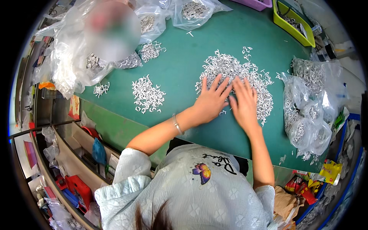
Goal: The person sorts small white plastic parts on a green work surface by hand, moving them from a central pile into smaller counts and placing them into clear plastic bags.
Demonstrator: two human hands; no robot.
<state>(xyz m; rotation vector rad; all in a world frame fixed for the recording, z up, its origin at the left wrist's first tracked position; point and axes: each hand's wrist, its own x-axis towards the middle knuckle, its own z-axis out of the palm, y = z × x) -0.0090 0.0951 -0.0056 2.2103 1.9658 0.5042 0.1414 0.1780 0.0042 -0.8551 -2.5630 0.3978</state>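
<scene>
My left hand (210, 102) lay flat, fingers spread, on big pile of small silver metal hooks (234, 82) mid green table (180, 73). My right hand (243, 103) flat beside it, fingers together, gripping nothing. Smaller hook pile (147, 94) lay left, apart. Clear bags of hooks (310, 111) sat right. Yellow-green bin (293, 21) at far edge.

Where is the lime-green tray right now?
In the head view the lime-green tray sits at the far right corner of the green table, beyond the big pile of small metal hooks.

Pale textured short-sleeved top (184, 191), butterfly print (202, 172); silver bracelet (177, 124) on left wrist.
</scene>
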